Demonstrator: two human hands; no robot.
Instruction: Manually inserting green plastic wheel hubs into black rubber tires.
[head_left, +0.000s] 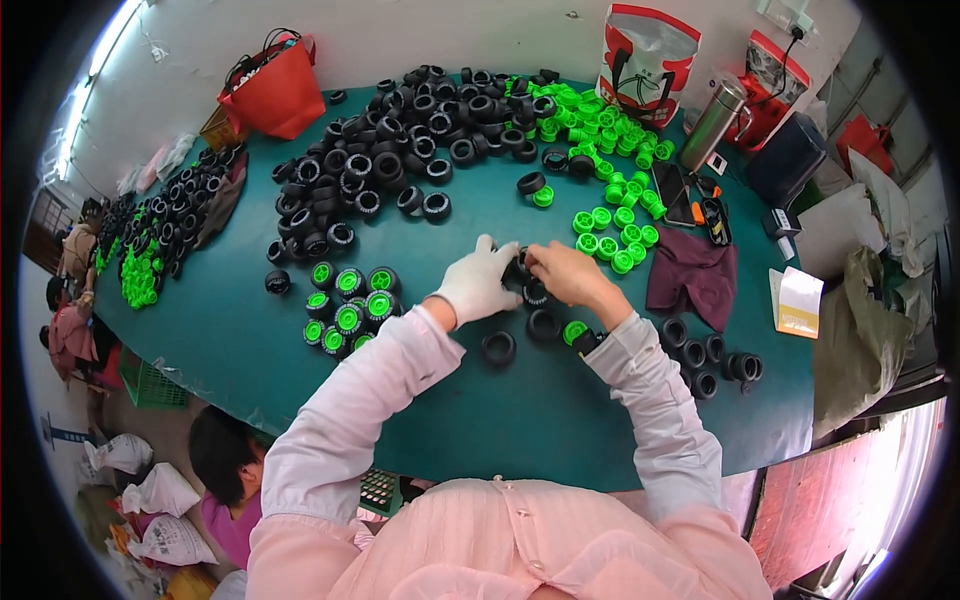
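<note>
My left hand [478, 283], in a white glove, closes around a small black toy tire [523, 262] above the middle of the table. The bare fingers of my right hand [570, 272] are curled and press on the same tire from the other side; they hide much of it. Just below my hands lie loose black tires [498, 348] and a green wheel hub [575, 332] next to my right wrist. To the left of my left hand sits a cluster of wheels [350, 318], black tires with green hubs inside.
A big heap of black tires [385, 165] covers the far table, beside a pile of green hubs [600, 125]. At the right are a steel thermos [713, 125], a phone [673, 193], a maroon cloth [692, 277] and more tires [693, 353]. A red bag [275, 95] stands far left. People are nearby at left.
</note>
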